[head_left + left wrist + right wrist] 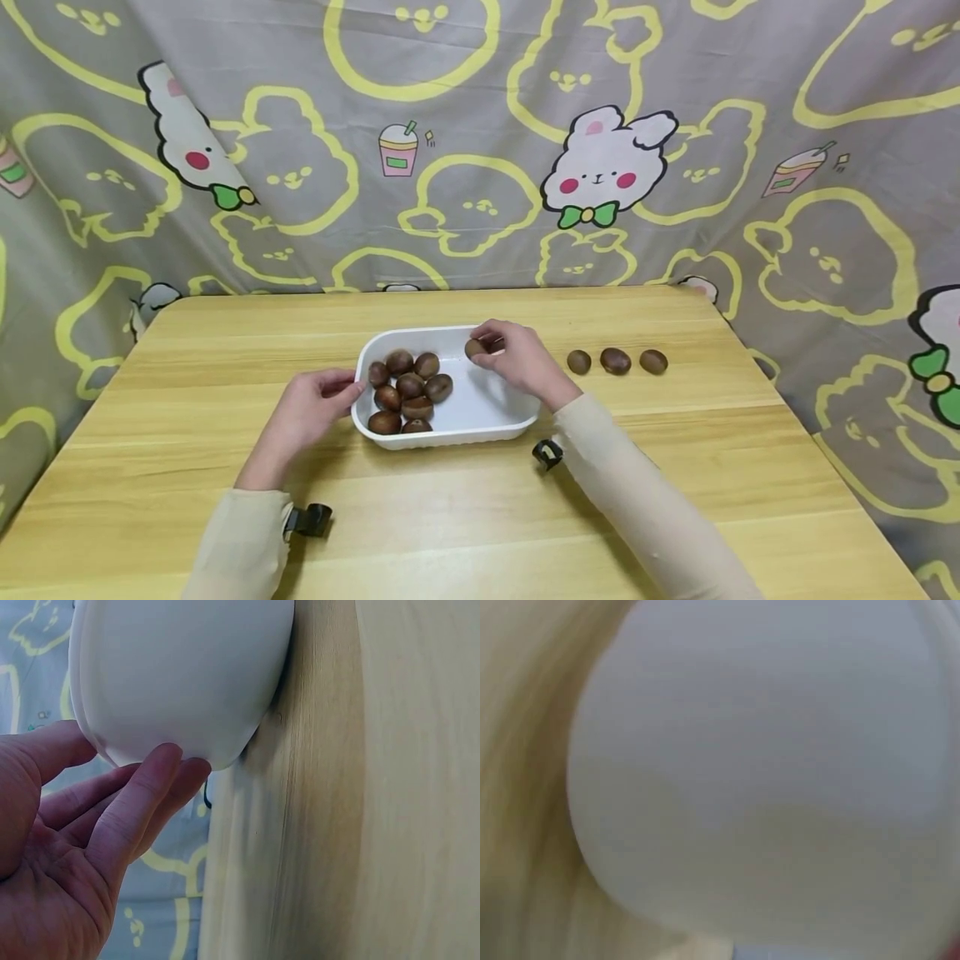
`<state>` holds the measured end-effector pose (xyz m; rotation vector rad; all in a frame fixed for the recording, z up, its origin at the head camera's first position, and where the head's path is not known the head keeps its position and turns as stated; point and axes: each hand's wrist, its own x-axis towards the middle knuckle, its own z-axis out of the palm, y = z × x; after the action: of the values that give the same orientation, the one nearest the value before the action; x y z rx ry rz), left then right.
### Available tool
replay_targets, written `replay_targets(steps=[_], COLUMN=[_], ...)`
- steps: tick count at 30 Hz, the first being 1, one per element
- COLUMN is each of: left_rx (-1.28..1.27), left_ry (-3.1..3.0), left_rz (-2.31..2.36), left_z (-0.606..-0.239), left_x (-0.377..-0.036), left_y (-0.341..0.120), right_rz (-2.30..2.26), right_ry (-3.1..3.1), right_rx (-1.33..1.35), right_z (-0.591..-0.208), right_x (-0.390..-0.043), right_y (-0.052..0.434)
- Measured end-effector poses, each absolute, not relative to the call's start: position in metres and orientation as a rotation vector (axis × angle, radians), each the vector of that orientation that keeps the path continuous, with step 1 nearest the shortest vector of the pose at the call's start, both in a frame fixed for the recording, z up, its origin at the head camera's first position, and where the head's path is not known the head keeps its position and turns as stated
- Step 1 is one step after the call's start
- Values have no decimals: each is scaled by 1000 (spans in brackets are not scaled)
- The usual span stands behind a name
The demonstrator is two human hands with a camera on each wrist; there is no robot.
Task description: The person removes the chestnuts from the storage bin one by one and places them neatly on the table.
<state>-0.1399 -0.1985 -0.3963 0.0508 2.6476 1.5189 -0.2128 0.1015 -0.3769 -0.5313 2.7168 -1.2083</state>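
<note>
A white plastic tray (480, 408) rests on the table, with several brown chestnuts (410, 385) grouped in its left half. At the tray's left end, my left hand (311, 414) holds the rim. In the left wrist view, its thumb is at the rim and its fingertips (163, 757) touch the outer wall. My right hand (517, 358) pinches a single chestnut (473, 348) over the tray's far right part. The right wrist view shows mostly the tray's blurred outer wall (757, 750); the held chestnut is hidden there.
Three more chestnuts (616, 361) lie in a row on the wooden table (420, 525), right of the tray. A patterned grey curtain (480, 125) hangs behind the table and along its sides. Each wrist wears a black strap mount (311, 521).
</note>
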Motion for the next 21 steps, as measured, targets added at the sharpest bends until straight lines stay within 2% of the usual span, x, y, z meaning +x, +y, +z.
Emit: replay_targets(steps=[15,21], left_rx=[57,49], left_ry=[2620,2620], left_rz=[1535,1543], left_z=[-393,-395], left_x=[-139,-140], left_y=[-199,-200], right_rz=[-1329,-1339], right_ry=[2756,2761], right_rx=[-441,-414], right_z=[-340,-336], right_x=[-218,-219], right_y=[181,205])
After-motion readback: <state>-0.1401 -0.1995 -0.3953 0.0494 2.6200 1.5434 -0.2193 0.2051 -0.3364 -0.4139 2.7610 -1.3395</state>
